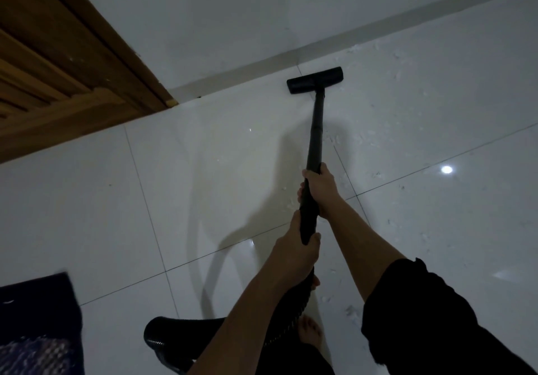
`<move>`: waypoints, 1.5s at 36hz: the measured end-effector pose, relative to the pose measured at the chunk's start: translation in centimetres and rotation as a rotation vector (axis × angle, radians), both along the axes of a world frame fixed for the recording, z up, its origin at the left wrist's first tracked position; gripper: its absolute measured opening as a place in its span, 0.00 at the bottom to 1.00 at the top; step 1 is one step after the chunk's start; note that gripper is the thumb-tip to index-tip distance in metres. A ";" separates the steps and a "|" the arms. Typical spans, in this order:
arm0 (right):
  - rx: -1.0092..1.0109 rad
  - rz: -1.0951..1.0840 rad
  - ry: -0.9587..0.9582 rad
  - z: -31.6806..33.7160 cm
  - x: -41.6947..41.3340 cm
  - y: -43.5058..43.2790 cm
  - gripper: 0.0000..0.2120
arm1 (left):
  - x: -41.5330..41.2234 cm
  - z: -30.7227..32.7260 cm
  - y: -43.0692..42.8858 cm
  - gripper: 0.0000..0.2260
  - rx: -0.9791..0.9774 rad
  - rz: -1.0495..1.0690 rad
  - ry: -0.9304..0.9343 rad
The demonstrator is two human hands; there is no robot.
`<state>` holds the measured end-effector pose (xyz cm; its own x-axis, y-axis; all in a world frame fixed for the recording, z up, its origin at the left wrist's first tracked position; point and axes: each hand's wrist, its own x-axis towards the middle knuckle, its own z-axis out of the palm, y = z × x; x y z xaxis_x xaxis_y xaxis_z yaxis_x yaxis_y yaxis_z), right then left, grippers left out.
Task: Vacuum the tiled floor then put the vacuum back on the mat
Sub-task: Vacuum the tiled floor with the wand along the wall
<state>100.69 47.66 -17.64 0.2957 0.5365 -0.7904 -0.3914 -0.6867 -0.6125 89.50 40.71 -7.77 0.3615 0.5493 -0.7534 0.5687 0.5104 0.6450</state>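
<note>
- Gripping the black vacuum wand [316,130] in the head view, the right hand [321,188] has its fingers curled fully round the tube, with nothing else in its hold.
- Just behind it, nearer the body, the left hand [295,248] is wrapped just as tightly round the thicker handle end of the same wand. The two hands sit close together along the tube.
- From both hands the wand runs forward and slants down to the floor head [316,80]. The floor head lies flat on the tiled floor [116,214], well ahead of the grip.
- The floor head sits near the grey skirting [262,67] at the foot of the white wall [233,11].
- A ribbed black hose [163,339] leaves the wand below the left hand, passes under the left forearm and loops back at the bottom of the frame.
- White flecks [364,139] lie scattered over the tiles to the right of the wand and around the floor head.
- A dark mat [35,316] lies in the lower left corner, well apart from the floor head and from both hands.
- A wooden door [58,54] fills the upper left, and a bare foot [311,334] stands on the tiles beneath the arms.
- A black sleeve [422,302] covers the right upper arm.
</note>
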 end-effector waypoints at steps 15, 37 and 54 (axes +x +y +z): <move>-0.016 -0.021 0.011 1.5 1.4 -5.6 0.15 | 1.5 2.0 -5.4 0.22 0.001 0.006 -0.005; -0.028 -0.001 0.053 2.7 2.7 -12.2 0.14 | 3.3 3.4 -12.2 0.23 0.036 0.018 0.034; -0.069 0.021 0.094 5.0 2.7 -16.6 0.07 | 3.7 5.2 -17.1 0.23 0.045 0.060 0.055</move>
